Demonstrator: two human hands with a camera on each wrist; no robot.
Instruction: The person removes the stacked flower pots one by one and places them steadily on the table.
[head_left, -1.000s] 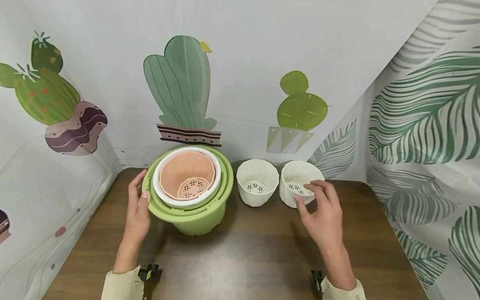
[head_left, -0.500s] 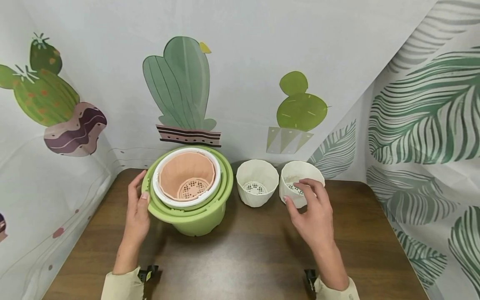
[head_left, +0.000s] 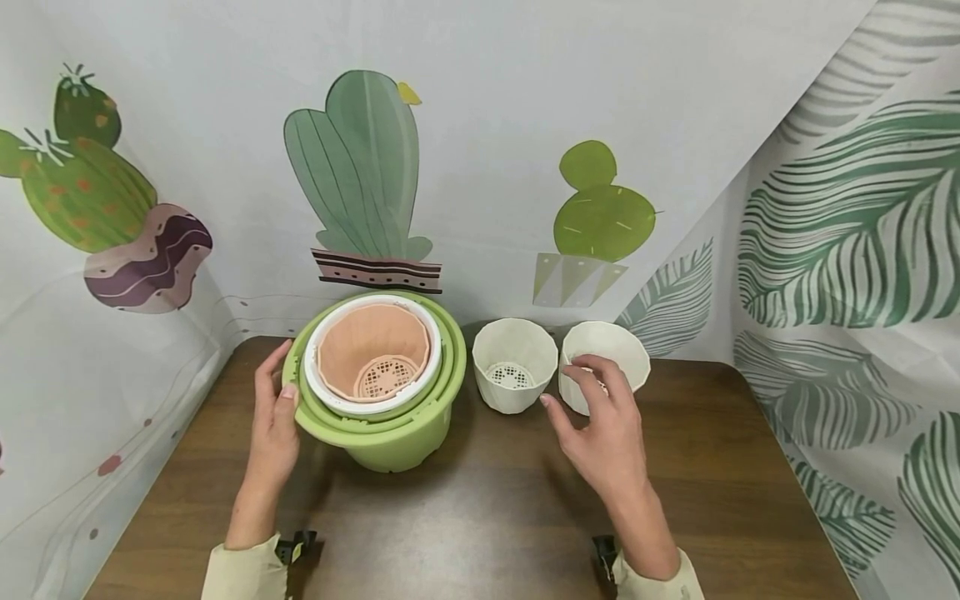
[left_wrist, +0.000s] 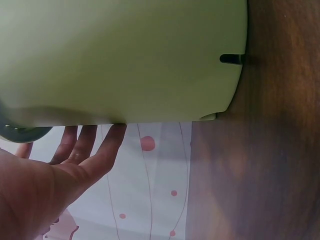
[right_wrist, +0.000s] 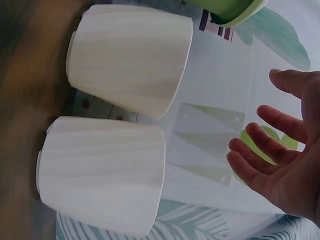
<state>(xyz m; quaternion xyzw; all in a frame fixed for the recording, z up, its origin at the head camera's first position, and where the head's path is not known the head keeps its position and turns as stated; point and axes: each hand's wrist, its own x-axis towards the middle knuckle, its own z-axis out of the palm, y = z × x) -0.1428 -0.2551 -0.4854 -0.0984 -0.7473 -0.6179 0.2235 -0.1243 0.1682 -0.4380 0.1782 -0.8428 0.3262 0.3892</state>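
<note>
At the left of the head view, my left hand (head_left: 276, 421) holds the rim side of a large green flowerpot (head_left: 397, 446), thumb at the rim. The left wrist view shows its fingers (left_wrist: 107, 147) against the pot's outer wall. Nested in this pot are another green pot, a white pot (head_left: 318, 385) and a peach pot (head_left: 375, 333) with a perforated bottom. My right hand (head_left: 603, 433) hovers with spread, slightly bent fingers, holding nothing. In the right wrist view it is apart from two small cream pots, the left one (right_wrist: 130, 57) and the right one (right_wrist: 102, 172).
The pots stand along the far edge of a brown wooden table (head_left: 480, 517). Right behind them hangs a white cloth (head_left: 487, 125) printed with cacti and leaves, which also covers both sides.
My right hand has moved left, from over the right cream pot toward the space in front of the two cream pots. My left hand and the pots have stayed put.
</note>
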